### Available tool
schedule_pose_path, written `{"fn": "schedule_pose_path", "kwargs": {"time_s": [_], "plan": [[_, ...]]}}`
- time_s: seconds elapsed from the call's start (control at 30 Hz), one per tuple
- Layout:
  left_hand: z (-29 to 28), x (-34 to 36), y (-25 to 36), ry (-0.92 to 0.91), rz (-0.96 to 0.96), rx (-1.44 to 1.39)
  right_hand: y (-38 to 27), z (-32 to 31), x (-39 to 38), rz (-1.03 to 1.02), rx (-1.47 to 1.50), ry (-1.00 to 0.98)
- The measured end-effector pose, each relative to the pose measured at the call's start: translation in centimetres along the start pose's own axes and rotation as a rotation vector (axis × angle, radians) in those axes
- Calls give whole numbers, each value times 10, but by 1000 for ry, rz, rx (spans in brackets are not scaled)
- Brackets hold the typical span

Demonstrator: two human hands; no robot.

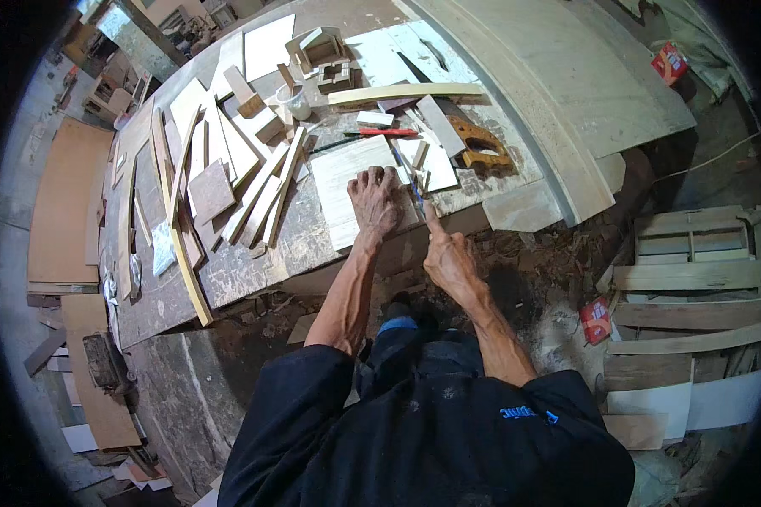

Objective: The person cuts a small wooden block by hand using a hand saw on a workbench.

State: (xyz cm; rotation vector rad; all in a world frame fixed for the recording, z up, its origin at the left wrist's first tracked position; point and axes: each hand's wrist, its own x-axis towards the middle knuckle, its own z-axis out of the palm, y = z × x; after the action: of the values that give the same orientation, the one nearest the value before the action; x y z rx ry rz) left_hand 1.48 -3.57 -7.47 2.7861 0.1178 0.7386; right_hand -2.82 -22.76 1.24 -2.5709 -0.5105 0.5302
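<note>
My left hand [375,203] lies flat, fingers spread, pressing on a pale rectangular wood panel [343,179] that rests on the worn workbench [304,245]. My right hand [448,253] is at the bench's near edge, holding a thin blue-tipped tool like a pencil [416,196] against the panel's right edge, index finger stretched along it. Both bare forearms come up from my dark shirt at the lower edge.
Many wood strips and offcuts [228,177] cover the bench's left part. A handsaw with a wooden handle [473,144], a red-handled tool [387,133] and a plastic cup [297,103] lie behind the panel. A big curved board [566,93] sits to the right; stacked wood frames [693,279] stand on the floor.
</note>
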Motion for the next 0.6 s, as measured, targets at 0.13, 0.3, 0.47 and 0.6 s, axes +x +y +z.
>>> {"fn": "schedule_pose_path", "kwargs": {"time_s": [0.13, 0.3, 0.47, 0.6], "plan": [[0, -2, 0, 19, -12, -28, -3, -4, -14, 11, 72, -94], [3, 5, 6, 25, 16, -27, 2, 9, 28, -49, 150, 58], [4, -4, -1, 75, 38, 14, 12, 20, -1, -180, 75, 159], [-1, 2, 6, 17, 9, -35, 10, 19, 21, -197, -11, 232]]}}
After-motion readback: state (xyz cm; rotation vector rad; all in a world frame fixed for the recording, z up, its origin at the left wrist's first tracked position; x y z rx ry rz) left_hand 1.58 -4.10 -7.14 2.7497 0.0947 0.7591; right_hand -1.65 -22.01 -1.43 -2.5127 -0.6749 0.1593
